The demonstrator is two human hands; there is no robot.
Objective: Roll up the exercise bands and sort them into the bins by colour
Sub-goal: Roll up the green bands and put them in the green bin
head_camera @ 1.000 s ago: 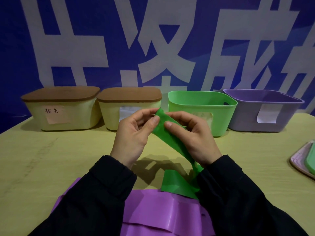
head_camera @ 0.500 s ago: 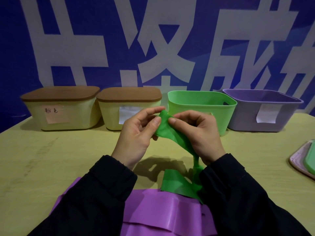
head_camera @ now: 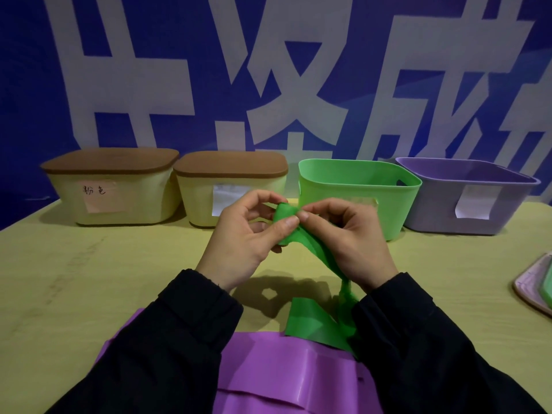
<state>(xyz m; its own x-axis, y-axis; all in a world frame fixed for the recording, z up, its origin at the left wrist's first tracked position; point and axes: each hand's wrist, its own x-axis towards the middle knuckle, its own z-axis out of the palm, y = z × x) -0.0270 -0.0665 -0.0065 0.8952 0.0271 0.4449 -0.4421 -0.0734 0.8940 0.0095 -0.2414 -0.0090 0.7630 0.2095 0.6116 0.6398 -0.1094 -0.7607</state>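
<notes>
A green exercise band [head_camera: 310, 322] is held above the table in both hands. My left hand [head_camera: 242, 246] pinches its folded top end between thumb and fingers. My right hand [head_camera: 349, 243] pinches the same end from the right, and the band runs down under that palm to the table. A purple band [head_camera: 277, 372] lies flat at the near edge, partly under my sleeves. Behind my hands stand an open green bin [head_camera: 397, 201] and, to its right, an open purple bin [head_camera: 513, 201].
Two cream bins with brown lids stand at the back left, one with a pink label [head_camera: 110, 189] and one with a white label [head_camera: 230, 189]. A pink tray [head_camera: 528, 282] holding something green sits at the right edge. A blue wall with white characters rises behind.
The band's top end has been folded over into a small curl between my fingers. Both hands have risen slightly, and the right hand has shifted a little to the right.
</notes>
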